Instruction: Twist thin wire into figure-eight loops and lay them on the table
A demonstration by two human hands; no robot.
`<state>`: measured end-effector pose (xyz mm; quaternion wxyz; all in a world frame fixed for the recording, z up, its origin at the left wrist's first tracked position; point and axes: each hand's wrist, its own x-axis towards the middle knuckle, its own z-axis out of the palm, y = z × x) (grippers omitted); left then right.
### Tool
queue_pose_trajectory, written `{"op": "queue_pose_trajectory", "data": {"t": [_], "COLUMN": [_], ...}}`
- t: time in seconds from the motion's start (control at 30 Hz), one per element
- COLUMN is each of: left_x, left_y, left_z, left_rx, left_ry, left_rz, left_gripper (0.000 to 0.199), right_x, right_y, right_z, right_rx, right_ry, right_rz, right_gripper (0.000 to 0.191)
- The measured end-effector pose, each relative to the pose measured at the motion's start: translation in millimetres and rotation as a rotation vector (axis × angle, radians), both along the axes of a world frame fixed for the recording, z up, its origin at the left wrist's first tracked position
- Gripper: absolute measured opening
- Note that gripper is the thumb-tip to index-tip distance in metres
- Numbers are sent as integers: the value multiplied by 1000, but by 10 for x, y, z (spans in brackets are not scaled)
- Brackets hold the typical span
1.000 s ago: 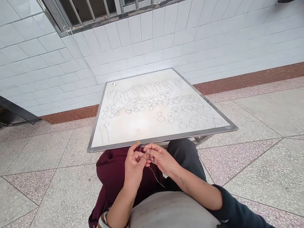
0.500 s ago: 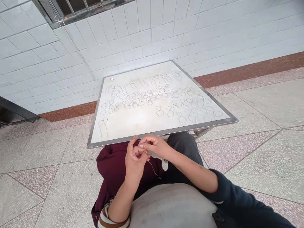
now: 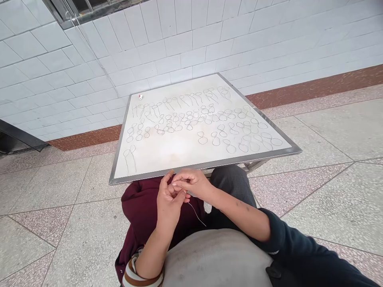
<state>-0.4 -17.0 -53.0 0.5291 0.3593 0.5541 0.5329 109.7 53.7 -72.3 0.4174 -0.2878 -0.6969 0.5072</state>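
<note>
My left hand [image 3: 171, 195] is pinched closed on a thin pale wire [image 3: 196, 215], whose free end hangs down over my lap. Pressed up against it, my right hand [image 3: 193, 184] has its thumb and fingers closed; whatever lies between them is too small to make out. Both hands are just off the near edge of a white table [image 3: 167, 155]. On its top lie several thin wire figure-eight loops [image 3: 215, 138] and, toward the back and at the near left, several wires with one loop and long tails [image 3: 129, 159].
The table has a grey metal rim [image 3: 206, 165]. A small red and white object [image 3: 141, 97] sits at its back left corner. Behind stands a white tiled wall [image 3: 179, 44]. Maroon cloth [image 3: 140, 203] and dark trousers are below my hands.
My right hand has shifted slightly left against my left hand, and its forearm is a little lower. The wire's free end hangs slightly farther right. The view has moved a little.
</note>
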Motion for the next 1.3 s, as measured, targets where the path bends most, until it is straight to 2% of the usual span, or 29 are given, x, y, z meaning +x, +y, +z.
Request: {"op": "queue_pose_trajectory", "data": {"t": [0.13, 0.3, 0.4, 0.57, 0.67, 0.87, 0.97, 1.03, 1.13, 1.2, 1.3], "left_x": [-15, -65, -84, -81, -83, -103, -108, -103, -88, -77, -64], "left_y": [12, 30, 35, 40, 46, 79, 100, 109, 110, 102, 84], "left_z": [-4, 11, 21, 0, -26, -71, -86, -89, -85, -79, -70], "left_rx": [-17, -18, -29, -25, -42, -45, -42, -32, -29, -48, -56], "left_ry": [-25, -24, -23, 17, 52, 79, 75, 61, 18, 19, 73], "left_rz": [-8, 7, -5, 3, 20, -4, -3, 6, 14, 5, -19], "left_gripper": [73, 77, 78, 75, 69, 45, 39, 42, 61, 68, 61], "right_x": [23, 127, 174, 162, 140, 48, 10, 23, 89, 132, 154], "right_y": [45, 211, 290, 317, 315, 278, 289, 333, 434, 485, 488], "right_z": [29, 135, 223, 256, 244, 227, 188, 168, 173, 192, 215], "right_rx": [-86, -207, -192, -130, -36, 152, 112, 7, -104, -89, 17], "right_ry": [-55, -55, -77, -135, -228, -363, -334, -259, -142, -138, -201], "right_rz": [91, 430, 534, 534, 485, 399, 389, 452, 645, 713, 693], "right_gripper": [13, 14, 12, 9, 11, 11, 8, 8, 11, 11, 10]}}
